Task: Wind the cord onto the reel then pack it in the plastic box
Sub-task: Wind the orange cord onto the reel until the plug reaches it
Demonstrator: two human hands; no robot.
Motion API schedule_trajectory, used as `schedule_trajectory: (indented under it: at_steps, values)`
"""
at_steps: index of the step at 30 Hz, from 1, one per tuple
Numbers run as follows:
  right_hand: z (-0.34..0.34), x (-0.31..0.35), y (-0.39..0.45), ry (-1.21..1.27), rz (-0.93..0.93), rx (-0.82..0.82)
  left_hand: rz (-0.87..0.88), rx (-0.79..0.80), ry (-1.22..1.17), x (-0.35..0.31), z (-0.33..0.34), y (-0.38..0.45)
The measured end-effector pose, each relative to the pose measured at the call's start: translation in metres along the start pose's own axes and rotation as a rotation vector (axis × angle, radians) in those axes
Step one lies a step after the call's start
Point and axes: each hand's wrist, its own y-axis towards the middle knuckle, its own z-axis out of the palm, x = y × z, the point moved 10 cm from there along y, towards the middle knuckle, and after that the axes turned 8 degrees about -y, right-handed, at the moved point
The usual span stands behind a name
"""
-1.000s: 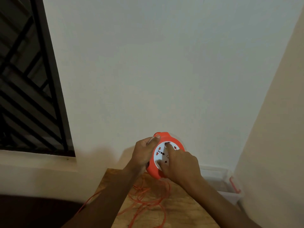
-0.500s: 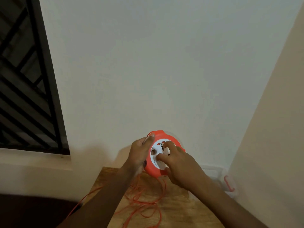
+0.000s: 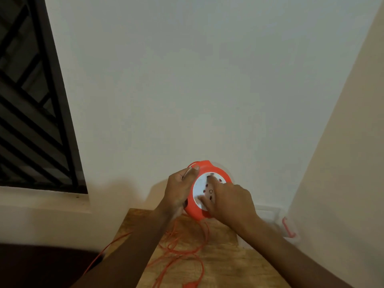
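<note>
You hold the round orange plastic reel with a white face up in the air, above the far end of the light brown wooden table and in front of the white wall. Your left hand grips its left edge, fingers curled round the rim. Your right hand lies on the white face, with fingers pressing on it. The thin orange cord hangs down from the reel and lies in loose loops on the table. The clear plastic box with a red clip sits past the table's right side, near the corner. A dark window with bars is on the left
</note>
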Motion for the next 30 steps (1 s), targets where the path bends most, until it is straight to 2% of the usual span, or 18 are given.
schedule_trajectory:
  at_steps: [2,3,5,7,9,12,14,16,23,30]
  values:
    - [0.006,-0.029,-0.001,0.465,0.303,0.026,0.037,-0.047,-0.022,-0.002,-0.001,-0.001]
    - [0.021,-0.034,-0.004,0.754,0.418,0.112,0.048,-0.078,-0.018,-0.001,-0.004,-0.001]
    - [0.046,-0.021,-0.015,1.250,0.532,0.301,0.046,-0.119,-0.012,0.002,-0.011,0.000]
    - [0.052,-0.014,-0.022,1.366,0.512,0.341,0.020,-0.126,-0.043,0.007,-0.017,0.001]
    - [0.043,-0.020,-0.021,1.094,0.405,0.220,-0.010,-0.127,-0.068,0.011,-0.019,0.003]
    - [-0.003,-0.014,-0.016,0.346,0.041,-0.114,-0.047,-0.109,-0.065,0.013,-0.019,0.005]
    - [-0.011,0.007,-0.017,0.101,-0.223,-0.165,-0.063,-0.064,-0.049,0.013,-0.017,0.006]
    - [-0.004,0.019,-0.019,-0.005,-0.380,-0.092,-0.070,-0.031,-0.023,0.011,-0.014,0.006]
    - [0.006,0.034,-0.024,-0.251,-0.591,0.027,-0.081,0.044,0.090,0.009,-0.006,0.005]
    - [0.018,0.040,-0.025,-0.304,-0.641,0.122,-0.075,0.107,0.172,0.006,-0.004,0.009]
